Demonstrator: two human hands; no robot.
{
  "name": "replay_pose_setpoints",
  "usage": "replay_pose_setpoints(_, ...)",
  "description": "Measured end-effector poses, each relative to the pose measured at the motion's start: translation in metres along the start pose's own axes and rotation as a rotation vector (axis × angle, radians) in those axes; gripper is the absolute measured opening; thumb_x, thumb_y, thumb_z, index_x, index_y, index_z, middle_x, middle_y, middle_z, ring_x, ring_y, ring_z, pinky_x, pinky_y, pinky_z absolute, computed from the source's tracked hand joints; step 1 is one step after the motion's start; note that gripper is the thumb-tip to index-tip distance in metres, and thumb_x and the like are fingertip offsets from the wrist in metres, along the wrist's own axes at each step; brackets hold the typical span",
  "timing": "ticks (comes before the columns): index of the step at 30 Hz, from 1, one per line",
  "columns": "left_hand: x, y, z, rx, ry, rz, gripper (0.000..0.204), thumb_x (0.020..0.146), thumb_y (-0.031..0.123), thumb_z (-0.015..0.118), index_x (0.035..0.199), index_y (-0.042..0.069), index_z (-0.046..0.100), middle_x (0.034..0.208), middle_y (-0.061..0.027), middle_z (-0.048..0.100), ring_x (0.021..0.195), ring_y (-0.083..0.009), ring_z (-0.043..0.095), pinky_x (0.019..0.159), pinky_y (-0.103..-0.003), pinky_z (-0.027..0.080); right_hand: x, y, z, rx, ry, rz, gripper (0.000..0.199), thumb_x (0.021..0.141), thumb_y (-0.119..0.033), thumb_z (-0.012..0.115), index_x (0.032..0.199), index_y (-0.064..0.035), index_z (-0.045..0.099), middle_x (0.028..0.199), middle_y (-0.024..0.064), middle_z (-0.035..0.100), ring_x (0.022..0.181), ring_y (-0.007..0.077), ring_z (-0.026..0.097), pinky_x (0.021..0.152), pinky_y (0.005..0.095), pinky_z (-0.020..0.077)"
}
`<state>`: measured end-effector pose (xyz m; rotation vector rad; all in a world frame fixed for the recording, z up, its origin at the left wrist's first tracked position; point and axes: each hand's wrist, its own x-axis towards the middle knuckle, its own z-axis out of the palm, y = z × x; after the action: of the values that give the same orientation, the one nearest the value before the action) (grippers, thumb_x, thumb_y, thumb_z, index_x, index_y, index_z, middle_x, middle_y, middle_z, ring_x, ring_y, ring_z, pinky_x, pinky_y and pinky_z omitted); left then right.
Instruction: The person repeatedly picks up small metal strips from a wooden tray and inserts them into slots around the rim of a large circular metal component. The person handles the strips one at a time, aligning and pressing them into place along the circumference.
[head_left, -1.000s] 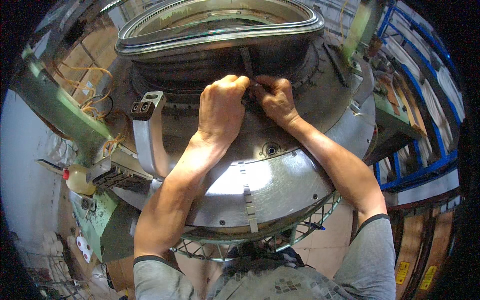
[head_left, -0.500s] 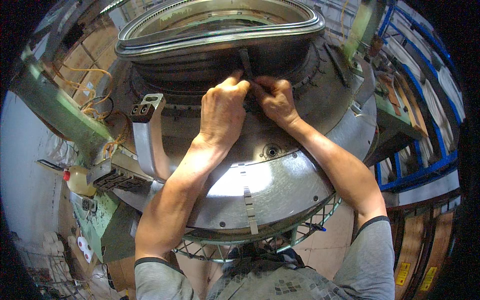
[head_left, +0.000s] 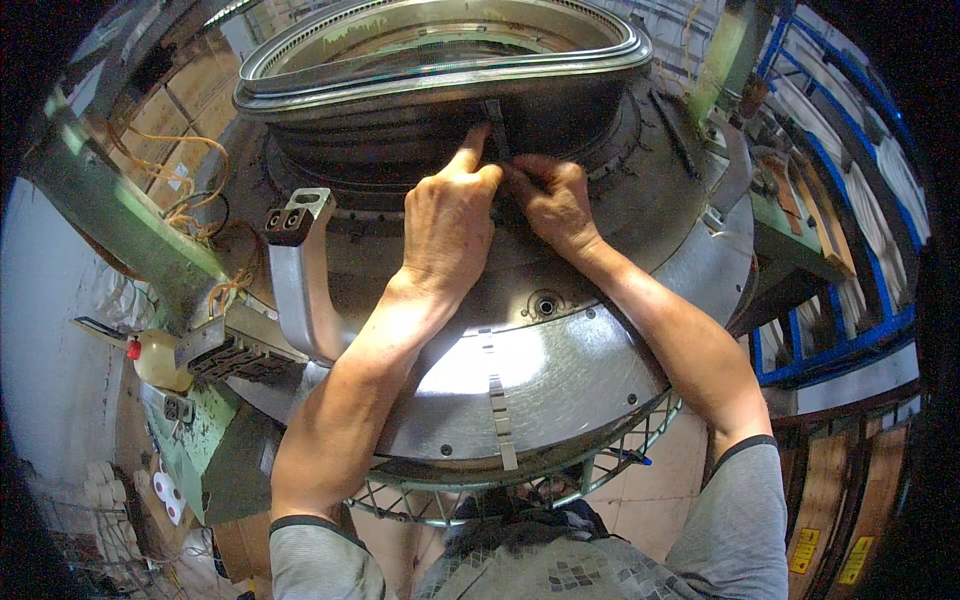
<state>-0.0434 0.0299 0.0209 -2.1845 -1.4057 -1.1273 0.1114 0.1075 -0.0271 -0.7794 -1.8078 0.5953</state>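
Note:
Both my hands work at the dark cylinder wall (head_left: 390, 150) of a large round metal machine, under its bright upper ring. A narrow upright dark strip (head_left: 496, 118) stands against that wall. My left hand (head_left: 445, 225) has its index finger stretched up beside the strip, the other fingers curled and the thumb near my right hand. Just below the strip, my right hand (head_left: 557, 205) is closed in a pinch. Whatever lies between its fingertips is too small and dark to make out.
A curved metal bracket (head_left: 300, 280) rises left of my left forearm. Green frame posts (head_left: 120, 190) flank the machine. A polished metal skirt (head_left: 570, 375) curves beneath my forearms. At left hangs a yellowish bottle with a red cap (head_left: 160, 360); blue racking (head_left: 840, 150) stands at right.
My left index finger has straightened and moved up along the strip, away from the pinch it was in. The right hand stays in nearly the same place.

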Motion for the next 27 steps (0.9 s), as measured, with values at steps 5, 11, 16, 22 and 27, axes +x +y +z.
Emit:
replay_pose_setpoints(5, -0.0004, -0.0019, 0.0024, -0.009, 0.004, 0.001, 0.011, 0.074, -0.005, 0.058, 0.081, -0.001, 0.065, 0.139, -0.0226, 0.057, 0.083, -0.0408, 0.072, 0.071, -0.045, 0.061, 0.0005, 0.0007, 0.0004, -0.023, 0.009, -0.003, 0.020, 0.090, -0.017, 0.069, 0.100, -0.0007, 0.074, 0.089, 0.0221, 0.073, 0.076, 0.0279, 0.072, 0.070, 0.0375, 0.0539)
replay_pose_setpoints(11, -0.0008, -0.0011, 0.0027, -0.006, 0.011, 0.004, 0.011, 0.074, -0.004, 0.058, 0.081, -0.001, 0.066, 0.139, -0.0226, 0.056, 0.083, -0.0406, 0.072, 0.072, -0.045, 0.061, 0.0004, -0.0004, 0.0010, -0.049, 0.021, -0.024, 0.019, 0.090, -0.018, 0.069, 0.098, -0.0017, 0.075, 0.089, 0.0219, 0.073, 0.076, 0.0302, 0.072, 0.070, 0.0382, 0.0543)
replay_pose_setpoints(16, -0.0004, -0.0023, 0.0031, -0.003, 0.015, 0.022, 0.011, 0.074, -0.005, 0.059, 0.081, -0.001, 0.066, 0.139, -0.0227, 0.056, 0.083, -0.0405, 0.072, 0.072, -0.045, 0.061, 0.0004, -0.0022, 0.0000, -0.069, 0.017, -0.025, 0.017, 0.091, -0.015, 0.069, 0.099, -0.0003, 0.074, 0.088, 0.0196, 0.074, 0.076, 0.0244, 0.070, 0.069, 0.0351, 0.0537)
replay_pose_setpoints(22, -0.0003, -0.0030, 0.0046, -0.003, 0.020, 0.021, 0.009, 0.074, -0.005, 0.059, 0.080, -0.001, 0.066, 0.140, -0.0236, 0.056, 0.083, -0.0404, 0.072, 0.072, -0.044, 0.061, 0.0013, -0.0018, 0.0001, -0.077, 0.026, -0.031, 0.019, 0.089, -0.017, 0.069, 0.098, -0.0016, 0.075, 0.088, 0.0219, 0.073, 0.075, 0.0317, 0.072, 0.069, 0.0382, 0.0543)
replay_pose_setpoints(27, -0.0005, -0.0032, 0.0036, -0.024, 0.000, 0.007, 0.009, 0.075, -0.003, 0.060, 0.081, -0.001, 0.067, 0.140, -0.0248, 0.054, 0.083, -0.0402, 0.072, 0.073, -0.044, 0.061, 0.0010, -0.0010, 0.0013, -0.076, 0.036, -0.028, 0.019, 0.088, -0.016, 0.069, 0.098, -0.0007, 0.075, 0.089, 0.0224, 0.073, 0.077, 0.0319, 0.073, 0.071, 0.0385, 0.0547)
